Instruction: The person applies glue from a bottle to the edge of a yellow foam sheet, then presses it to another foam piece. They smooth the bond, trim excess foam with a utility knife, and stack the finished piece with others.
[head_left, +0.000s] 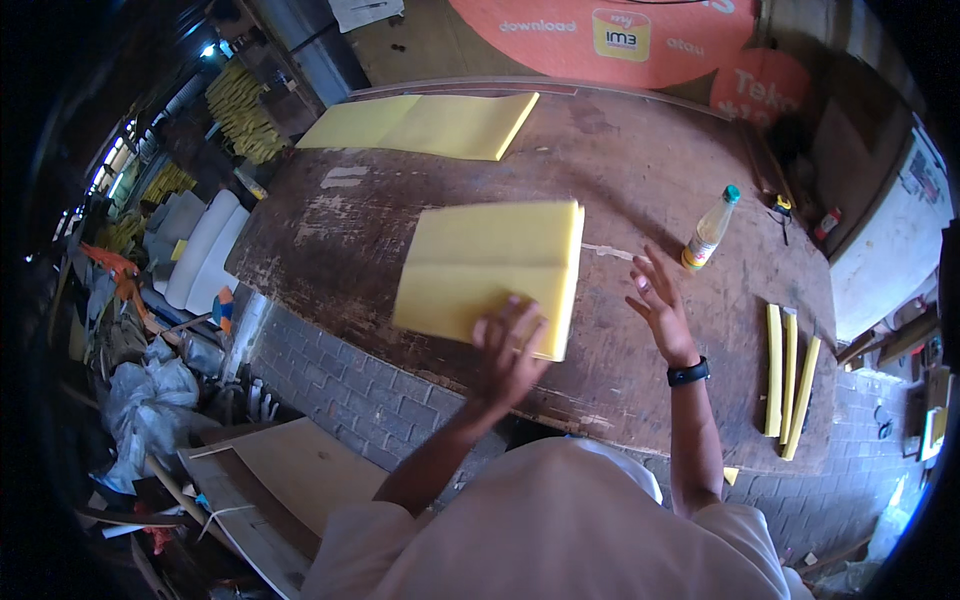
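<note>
A rectangular yellow foam sheet (484, 247), apparently layered at its right edge, lies on the worn wooden table (637, 150) in front of me. My left hand (512, 341) is at the sheet's near edge, fingers spread over the foam and slightly blurred; whether it presses on the surface I cannot tell. To the right of the sheet, my right hand (664, 315) is raised above the table with fingers apart and nothing in it. A dark band circles that wrist. Close beyond this hand stands a clear plastic bottle (705, 232) with a green cap and yellowish contents.
Another long yellow foam sheet (420, 124) lies along the table's far edge. Several narrow foam strips (787, 382) sit at the right end, with a tape measure (782, 204) farther back. Plastic bags (150, 397) and boards (300, 465) crowd the floor at left.
</note>
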